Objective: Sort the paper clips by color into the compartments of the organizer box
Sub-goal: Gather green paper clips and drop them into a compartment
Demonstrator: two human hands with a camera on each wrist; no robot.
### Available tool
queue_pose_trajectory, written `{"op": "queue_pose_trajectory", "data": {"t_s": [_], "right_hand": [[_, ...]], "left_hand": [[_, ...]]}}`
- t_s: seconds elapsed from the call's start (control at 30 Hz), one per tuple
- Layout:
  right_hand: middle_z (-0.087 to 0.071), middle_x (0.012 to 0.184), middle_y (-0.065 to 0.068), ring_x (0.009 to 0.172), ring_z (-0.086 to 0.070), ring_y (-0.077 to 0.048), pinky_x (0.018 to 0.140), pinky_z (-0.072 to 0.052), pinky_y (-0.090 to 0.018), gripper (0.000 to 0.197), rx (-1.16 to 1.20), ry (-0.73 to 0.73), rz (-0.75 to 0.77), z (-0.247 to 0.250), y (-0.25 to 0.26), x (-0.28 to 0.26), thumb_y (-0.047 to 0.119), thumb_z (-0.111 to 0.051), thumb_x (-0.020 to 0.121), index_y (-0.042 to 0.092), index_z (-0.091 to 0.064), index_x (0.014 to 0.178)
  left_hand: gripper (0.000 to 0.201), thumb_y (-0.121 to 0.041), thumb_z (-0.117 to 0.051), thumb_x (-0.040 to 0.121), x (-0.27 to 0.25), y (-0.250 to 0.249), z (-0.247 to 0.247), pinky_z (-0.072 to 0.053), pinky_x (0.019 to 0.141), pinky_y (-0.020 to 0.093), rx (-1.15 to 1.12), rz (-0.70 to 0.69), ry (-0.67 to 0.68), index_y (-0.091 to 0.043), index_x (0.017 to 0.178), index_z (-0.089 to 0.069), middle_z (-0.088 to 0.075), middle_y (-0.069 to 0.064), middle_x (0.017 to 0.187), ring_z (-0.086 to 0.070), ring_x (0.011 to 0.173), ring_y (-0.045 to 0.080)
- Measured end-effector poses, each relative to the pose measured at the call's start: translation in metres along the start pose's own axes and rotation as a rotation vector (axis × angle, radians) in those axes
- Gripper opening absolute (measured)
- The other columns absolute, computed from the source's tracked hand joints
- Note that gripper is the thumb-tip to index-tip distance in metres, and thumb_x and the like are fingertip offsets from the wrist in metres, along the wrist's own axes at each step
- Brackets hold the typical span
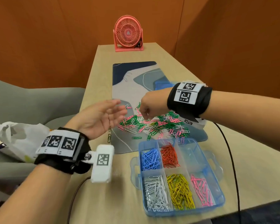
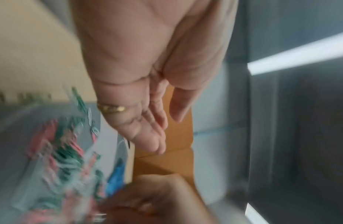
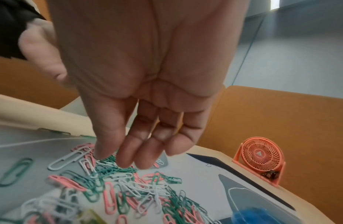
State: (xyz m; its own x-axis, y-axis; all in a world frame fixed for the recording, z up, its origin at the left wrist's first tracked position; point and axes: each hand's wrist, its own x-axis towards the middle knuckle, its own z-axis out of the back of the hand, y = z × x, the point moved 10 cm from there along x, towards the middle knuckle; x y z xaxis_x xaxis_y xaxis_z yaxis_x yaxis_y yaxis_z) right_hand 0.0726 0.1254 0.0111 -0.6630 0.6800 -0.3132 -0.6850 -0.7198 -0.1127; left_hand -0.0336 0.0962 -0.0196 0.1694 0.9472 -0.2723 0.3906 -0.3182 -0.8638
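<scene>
A mixed pile of green, pink and white paper clips (image 1: 152, 124) lies on the desk mat (image 1: 132, 81). My right hand (image 1: 145, 115) hangs over the pile's middle, fingers pointing down. In the right wrist view its fingertips (image 3: 126, 160) touch green clips (image 3: 111, 166), the thumb held apart, nothing pinched. My left hand (image 1: 113, 110) hovers palm-up at the pile's left edge, fingers straight and empty (image 2: 157, 128). The blue organizer box (image 1: 216, 162) stands nearer me, holding blue (image 1: 150, 159), red (image 1: 170, 156), white (image 1: 157, 193), yellow (image 1: 179, 191) and pink (image 1: 202, 191) clips. Its far right compartment (image 1: 191, 154) holds none.
A pink desk fan (image 1: 128, 33) stands at the table's far end. A blue plastic piece (image 1: 162, 84) lies on the mat behind my right wrist. A white plastic bag (image 1: 18, 139) sits on the grey chair (image 1: 31, 102) to the left. A black cable (image 1: 231, 159) runs right of the box.
</scene>
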Motion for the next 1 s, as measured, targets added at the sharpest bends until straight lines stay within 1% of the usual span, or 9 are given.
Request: {"op": "queue_pose_trajectory", "data": {"t_s": [0.07, 0.13, 0.2, 0.37, 0.5, 0.67, 0.8, 0.93, 1.0], "right_hand": [[-0.067, 0.100, 0.002, 0.081, -0.049, -0.009, 0.069, -0.035, -0.021, 0.018, -0.021, 0.015, 0.028, -0.004, 0.003, 0.012, 0.014, -0.061, 0.089, 0.018, -0.071, 0.103], [-0.064, 0.092, 0.005, 0.081, -0.050, -0.009, 0.062, -0.035, -0.020, 0.017, -0.034, 0.041, 0.060, -0.011, 0.008, 0.024, 0.015, -0.060, 0.089, 0.020, -0.071, 0.102], [-0.060, 0.084, 0.008, 0.078, -0.052, -0.010, 0.055, -0.035, -0.018, 0.015, -0.039, 0.080, 0.087, -0.021, 0.014, 0.033, 0.016, -0.061, 0.088, 0.020, -0.070, 0.098], [-0.054, 0.070, 0.012, 0.074, -0.050, -0.013, 0.062, -0.037, -0.023, 0.003, -0.064, 0.116, 0.139, -0.037, 0.021, 0.044, 0.017, -0.063, 0.087, 0.020, -0.061, 0.085], [-0.045, 0.062, 0.014, 0.066, -0.045, -0.013, 0.055, -0.033, -0.023, 0.025, -0.046, 0.088, 0.102, -0.039, 0.012, 0.044, 0.018, -0.056, 0.088, 0.023, -0.046, 0.066], [-0.054, 0.069, 0.004, 0.066, -0.047, -0.014, 0.059, -0.035, -0.022, 0.008, 0.041, 0.058, 0.077, -0.036, 0.006, 0.041, 0.014, -0.058, 0.083, 0.017, -0.057, 0.075], [-0.056, 0.064, 0.009, 0.055, -0.047, -0.002, 0.054, -0.039, -0.017, 0.010, 0.223, -0.015, 0.012, -0.013, -0.007, 0.037, 0.012, -0.063, 0.079, 0.020, -0.060, 0.074], [-0.068, 0.074, 0.007, 0.060, -0.056, 0.001, 0.059, -0.044, -0.012, 0.009, 0.390, -0.099, 0.081, 0.017, 0.006, 0.038, 0.013, -0.069, 0.080, 0.019, -0.069, 0.087], [-0.069, 0.079, 0.007, 0.066, -0.059, -0.002, 0.063, -0.046, -0.014, 0.012, 0.347, -0.118, 0.096, 0.023, 0.012, 0.040, 0.015, -0.068, 0.083, 0.019, -0.072, 0.093]], "left_hand": [[0.008, -0.014, -0.050, 0.093, 0.007, -0.003, 0.007, -0.054, 0.058, 0.018, -0.260, -0.025, -0.039, -0.010, 0.091, -0.057, -0.065, 0.005, 0.078, -0.066, 0.066, 0.012], [0.013, -0.013, -0.047, 0.095, 0.013, 0.003, 0.012, -0.048, 0.058, 0.015, -0.428, -0.029, -0.081, -0.010, 0.086, -0.055, -0.062, 0.003, 0.071, -0.060, 0.061, 0.009], [0.017, -0.013, -0.045, 0.096, 0.019, 0.014, 0.013, -0.044, 0.055, 0.014, -0.476, -0.009, -0.111, -0.011, 0.081, -0.052, -0.058, 0.001, 0.064, -0.054, 0.058, 0.007], [0.019, -0.013, -0.045, 0.095, 0.033, 0.043, 0.011, -0.043, 0.051, 0.013, -0.507, 0.066, -0.112, -0.012, 0.077, -0.051, -0.057, 0.000, 0.060, -0.053, 0.053, 0.007], [0.017, -0.014, -0.046, 0.096, 0.039, 0.061, 0.013, -0.049, 0.055, 0.018, -0.519, 0.104, -0.121, -0.010, 0.080, -0.053, -0.058, 0.002, 0.067, -0.061, 0.055, 0.012], [0.017, -0.016, -0.048, 0.096, 0.040, 0.070, 0.015, -0.055, 0.066, 0.025, -0.497, 0.102, -0.130, -0.010, 0.082, -0.056, -0.062, 0.006, 0.075, -0.069, 0.066, 0.018], [0.021, -0.019, -0.044, 0.097, 0.040, 0.069, 0.008, -0.049, 0.088, 0.034, -0.486, 0.090, -0.084, -0.007, 0.087, -0.058, -0.064, 0.014, 0.096, -0.064, 0.096, 0.025], [0.035, -0.024, -0.037, 0.101, 0.040, 0.072, -0.006, -0.053, 0.083, 0.044, -0.525, 0.129, 0.000, 0.004, 0.104, -0.057, -0.065, 0.025, 0.102, -0.063, 0.097, 0.033], [0.039, -0.021, -0.034, 0.102, 0.040, 0.072, -0.007, -0.051, 0.089, 0.051, -0.611, 0.139, 0.006, 0.012, 0.111, -0.053, -0.064, 0.030, 0.103, -0.064, 0.098, 0.038]]}}
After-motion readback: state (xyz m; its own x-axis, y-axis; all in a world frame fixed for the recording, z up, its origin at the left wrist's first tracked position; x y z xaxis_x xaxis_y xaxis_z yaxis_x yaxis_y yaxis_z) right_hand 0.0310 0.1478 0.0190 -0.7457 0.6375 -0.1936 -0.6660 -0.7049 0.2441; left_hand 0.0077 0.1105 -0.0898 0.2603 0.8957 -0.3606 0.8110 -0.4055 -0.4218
